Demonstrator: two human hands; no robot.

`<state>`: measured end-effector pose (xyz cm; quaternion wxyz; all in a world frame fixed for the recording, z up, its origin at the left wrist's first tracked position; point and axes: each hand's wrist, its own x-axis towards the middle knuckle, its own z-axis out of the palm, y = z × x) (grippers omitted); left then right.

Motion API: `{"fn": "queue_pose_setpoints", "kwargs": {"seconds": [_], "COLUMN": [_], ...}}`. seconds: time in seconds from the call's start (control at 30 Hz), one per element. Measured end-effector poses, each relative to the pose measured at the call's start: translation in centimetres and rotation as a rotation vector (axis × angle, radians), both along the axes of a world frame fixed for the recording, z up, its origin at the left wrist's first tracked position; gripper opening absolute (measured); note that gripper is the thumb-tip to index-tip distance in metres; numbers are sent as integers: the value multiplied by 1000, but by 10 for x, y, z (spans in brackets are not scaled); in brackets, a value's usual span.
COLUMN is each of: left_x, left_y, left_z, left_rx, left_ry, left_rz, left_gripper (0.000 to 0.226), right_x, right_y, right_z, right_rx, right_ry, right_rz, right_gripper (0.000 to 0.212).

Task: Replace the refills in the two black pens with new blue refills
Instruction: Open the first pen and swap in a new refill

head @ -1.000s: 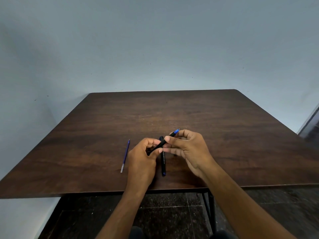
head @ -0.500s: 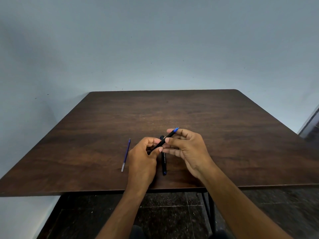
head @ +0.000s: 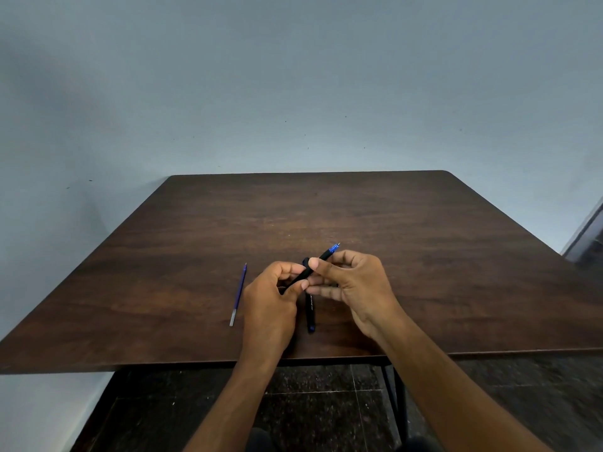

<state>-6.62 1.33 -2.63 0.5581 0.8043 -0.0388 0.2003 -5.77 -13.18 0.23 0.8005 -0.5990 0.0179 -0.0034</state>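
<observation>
You've got one black pen (head: 306, 272) up off the tabletop (head: 424, 256), slanted, blue tip end pointing up and away to the right, back end buried in your left hand (head: 270, 305). Left fingers (head: 295, 287) are curled round the lower barrel, thumb pressed on it. Your right hand (head: 355, 288) pinches the barrel further up, thumb on top, index behind, other fingers loosely spread under it. Both hands sit close together, almost touching, just above the near-centre of the tabletop.

Second black pen (head: 311, 313) lies flat on the tabletop right beneath your hands, running roughly front to back, blue end twd you, far end poking out behind the held pen; its middle is hidden by your fingers. White lettering on the barrel, too small to read.

Left of your left hand, apart from it: a thin blue refill (head: 239, 293) lying on the tabletop, point away from you, pale clear end nearest you.

Tabletop is dark wood grain w/ black metal legs (head: 398, 402); plain grey-blue wall (head: 293, 93) behind, dark speckled floor tiles (head: 326, 419) below.
</observation>
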Motion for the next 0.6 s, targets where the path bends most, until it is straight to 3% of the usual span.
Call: {"fn": "queue_pose_setpoints", "kwargs": {"seconds": [0.27,0.43,0.6], "left_x": [-1,-2,-1], "left_y": [0,0,0], "left_z": [3,4,4], "left_rx": [-25,-9,-26], "left_ry": [14,8,19], "left_rz": [-13,-3,-7], "left_gripper": [24,24,23], "right_x": [-2,-1,-2], "right_y": [-2,0,-2], "right_z": [0,1,-2], "right_rx": [1,-38,-9], "right_ry": [-53,-33,-69], "right_rz": [-19,-55,-29], "right_gripper": [10,25,22]}}
